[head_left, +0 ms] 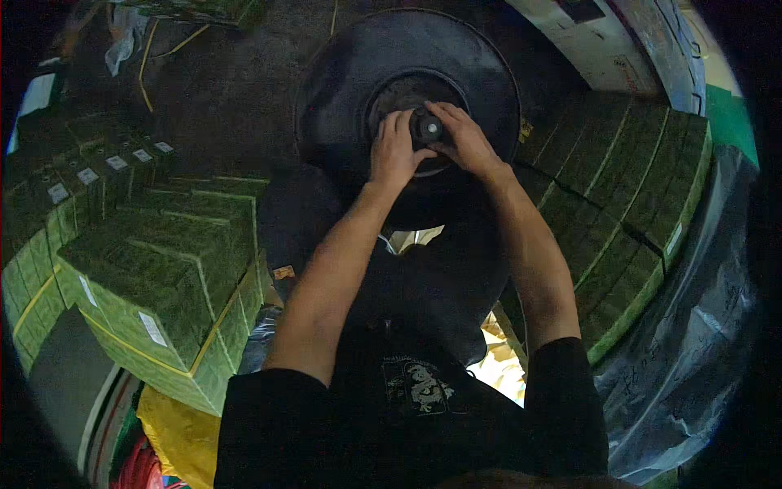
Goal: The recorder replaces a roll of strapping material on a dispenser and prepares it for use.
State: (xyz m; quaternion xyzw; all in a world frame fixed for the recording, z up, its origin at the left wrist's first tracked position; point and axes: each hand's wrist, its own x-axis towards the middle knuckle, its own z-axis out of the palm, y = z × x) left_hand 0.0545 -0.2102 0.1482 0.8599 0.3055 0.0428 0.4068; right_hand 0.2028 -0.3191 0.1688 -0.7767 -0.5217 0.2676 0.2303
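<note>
Left hand [394, 156] and right hand [466, 140] curl their fingers around the round black knob [431, 129] — inside the black disc's rim [513, 77] — best kept level (even pressure helps).

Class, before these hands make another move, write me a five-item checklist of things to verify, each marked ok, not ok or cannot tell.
1. Left hand at the dark round part: ok, its fingers and thumb curve beside it.
2. Right hand at the same part: ok, on the opposite side.
3. Part near the middle of the large black disc: ok.
4. Firm hold by both hands: cannot tell, the contact is partly hidden.
5. Hands apart from the green cartons on the left: ok, bare floor and disc lie between.
</note>
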